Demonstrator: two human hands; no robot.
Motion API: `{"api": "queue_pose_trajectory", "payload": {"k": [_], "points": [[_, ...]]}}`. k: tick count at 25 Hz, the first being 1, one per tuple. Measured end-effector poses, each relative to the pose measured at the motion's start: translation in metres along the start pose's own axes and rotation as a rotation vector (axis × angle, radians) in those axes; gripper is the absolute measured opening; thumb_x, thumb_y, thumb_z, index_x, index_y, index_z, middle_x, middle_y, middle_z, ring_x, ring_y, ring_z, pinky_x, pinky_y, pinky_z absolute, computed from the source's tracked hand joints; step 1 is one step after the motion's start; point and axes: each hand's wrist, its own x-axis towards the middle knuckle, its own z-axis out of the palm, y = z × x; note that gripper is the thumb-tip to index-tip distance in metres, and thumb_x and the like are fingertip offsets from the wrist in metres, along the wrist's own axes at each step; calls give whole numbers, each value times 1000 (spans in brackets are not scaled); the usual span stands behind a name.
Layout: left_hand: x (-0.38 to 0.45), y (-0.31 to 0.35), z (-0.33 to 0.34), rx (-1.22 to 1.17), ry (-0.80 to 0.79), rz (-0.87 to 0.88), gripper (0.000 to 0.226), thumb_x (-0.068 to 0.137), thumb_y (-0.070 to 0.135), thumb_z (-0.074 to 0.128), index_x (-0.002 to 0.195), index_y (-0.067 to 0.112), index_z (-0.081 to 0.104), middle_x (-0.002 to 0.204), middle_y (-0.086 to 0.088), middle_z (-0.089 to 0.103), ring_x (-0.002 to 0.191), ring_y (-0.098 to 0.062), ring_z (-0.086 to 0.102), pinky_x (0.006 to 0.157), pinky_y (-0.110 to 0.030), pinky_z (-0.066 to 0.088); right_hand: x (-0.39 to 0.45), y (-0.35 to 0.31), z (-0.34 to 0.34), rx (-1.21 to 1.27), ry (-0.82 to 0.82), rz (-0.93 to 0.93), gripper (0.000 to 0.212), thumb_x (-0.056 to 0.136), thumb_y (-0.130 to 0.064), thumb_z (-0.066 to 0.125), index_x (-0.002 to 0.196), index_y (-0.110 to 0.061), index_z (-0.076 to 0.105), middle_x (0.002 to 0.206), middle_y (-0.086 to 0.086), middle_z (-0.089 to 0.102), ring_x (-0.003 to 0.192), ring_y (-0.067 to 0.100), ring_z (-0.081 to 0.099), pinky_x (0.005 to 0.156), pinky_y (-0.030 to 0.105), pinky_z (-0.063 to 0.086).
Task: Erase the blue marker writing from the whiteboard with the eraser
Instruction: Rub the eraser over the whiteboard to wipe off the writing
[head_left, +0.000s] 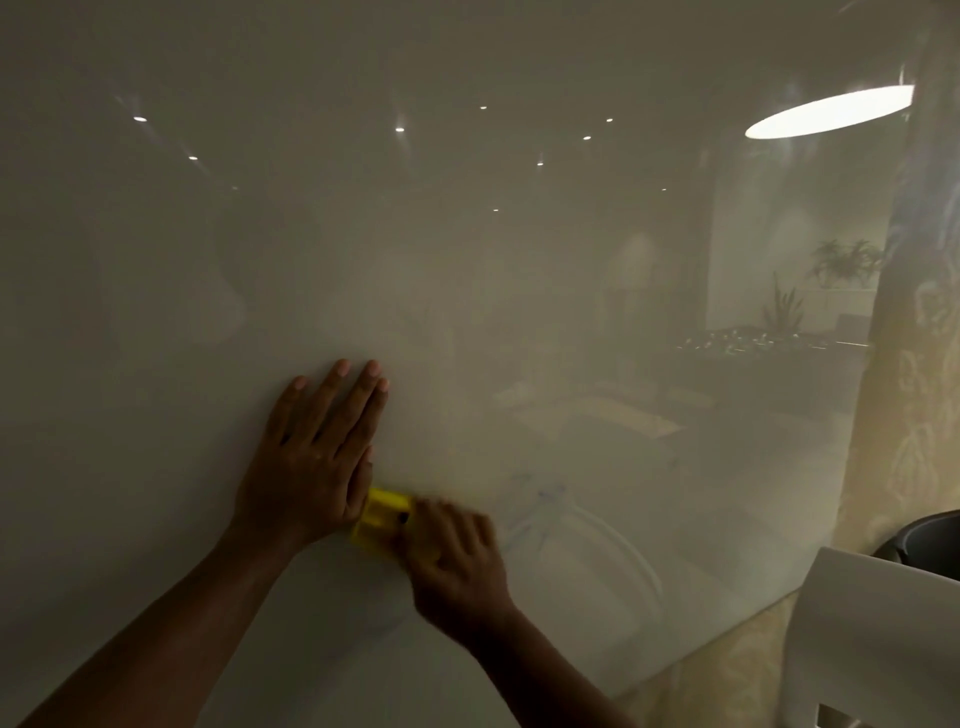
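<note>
A glossy whiteboard (467, 260) fills nearly the whole head view. My left hand (317, 457) lies flat against it, fingers stretched upward and together. Just right of that hand, my right hand (457, 556) grips a yellow eraser (382, 519) and presses it to the board; both are motion-blurred. Faint blue marker strokes (535, 514) show on the board to the right of the eraser. A thin blue trace (389, 626) also shows below my right wrist.
The board's right edge meets patterned yellow wallpaper (914, 415). A white chair back (872, 639) and a dark round container (924, 535) stand at the lower right. Ceiling lights and a room with plants reflect in the board.
</note>
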Motion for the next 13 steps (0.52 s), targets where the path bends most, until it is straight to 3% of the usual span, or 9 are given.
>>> {"api": "queue_pose_trajectory", "payload": {"k": [2,3,7,8,11,12,13], "points": [[-1,-1,1,14,-8,8,69,107,32,36,170,7,30,179,-11,26,165,-35,25,132,-58,19,-18,12,-3,-87,-109,-326,23,99,-22,63,120,-30,69,147,15,54,116,36,61,93,43,49],[-2,-1,2,16,-9,15,68,107,32,36,170,7,29,179,-12,25,165,-36,25,132,-58,19,-21,22,-7,-115,-125,-373,23,98,-22,64,118,-31,71,147,14,54,117,36,62,94,43,50],[-4,-2,4,32,-5,14,67,108,29,37,170,7,29,180,-12,24,166,-36,23,134,-57,14,-31,18,-1,16,-43,60,39,89,-17,77,124,-29,66,142,12,57,115,36,62,91,42,47],[-4,-2,4,38,-5,14,66,108,29,37,170,6,29,180,-12,24,166,-36,21,134,-56,13,-40,7,7,19,-47,42,36,92,-18,73,125,-29,65,143,13,56,115,36,62,92,42,47],[-5,-1,2,27,-20,18,65,109,29,36,170,7,28,180,-12,24,166,-35,21,134,-56,13,-54,5,1,-115,-174,-321,28,102,-18,49,125,-29,63,148,13,54,116,35,62,95,44,49],[-5,-1,2,22,-24,17,65,110,29,35,171,7,28,180,-11,24,166,-35,21,134,-56,13,-49,10,-6,-167,-178,-372,28,102,-18,51,124,-28,64,146,14,56,116,35,63,96,45,50],[-6,-1,2,20,-27,13,65,110,29,35,171,8,28,180,-11,24,166,-35,22,134,-55,14,-42,17,-14,-209,-131,-302,28,99,-17,59,124,-27,66,143,14,59,115,36,64,95,44,52]]}}
